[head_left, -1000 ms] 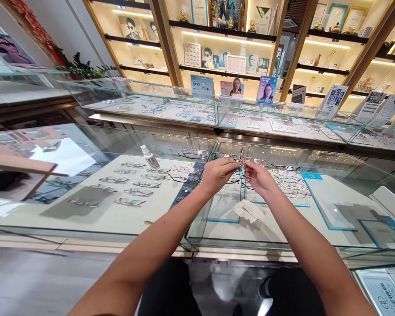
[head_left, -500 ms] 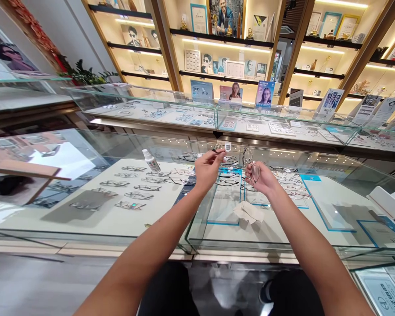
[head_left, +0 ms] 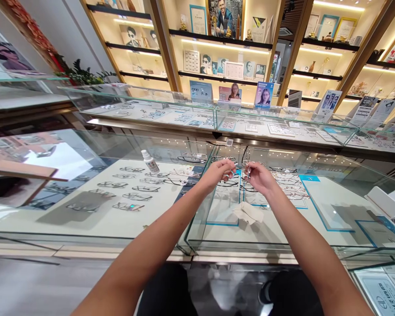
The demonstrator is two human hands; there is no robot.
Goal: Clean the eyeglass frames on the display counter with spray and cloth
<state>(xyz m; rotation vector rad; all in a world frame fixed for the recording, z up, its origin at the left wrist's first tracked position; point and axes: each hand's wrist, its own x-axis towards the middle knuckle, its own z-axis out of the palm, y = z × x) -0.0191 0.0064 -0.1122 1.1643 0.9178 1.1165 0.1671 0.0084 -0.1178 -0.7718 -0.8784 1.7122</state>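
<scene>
My right hand (head_left: 259,177) grips a pair of thin-rimmed eyeglasses (head_left: 247,172) above the glass counter. One slim temple rises away from me beyond its fingers. My left hand (head_left: 221,173) is curled with thumb and fingertips together at the other side of the frame; the exact contact is hard to make out. A small white tag (head_left: 229,142) shows just past the left fingers, by a dark temple tip. Below the hands, a crumpled beige cloth (head_left: 248,213) lies on the counter. A white spray bottle (head_left: 150,162) stands left of my left hand.
Rows of eyeglasses (head_left: 141,188) lie in the glass display case (head_left: 192,248) under my arms. Behind it runs a second glass case (head_left: 213,116) with upright advertising cards (head_left: 263,94). A white box-like object (head_left: 382,199) sits at the right. Lit shelves (head_left: 220,41) line the back wall.
My left hand has left the tagged temple and moved down and right, closer to my right hand. The eyeglasses have turned, so the lens near my right hand shows less.
</scene>
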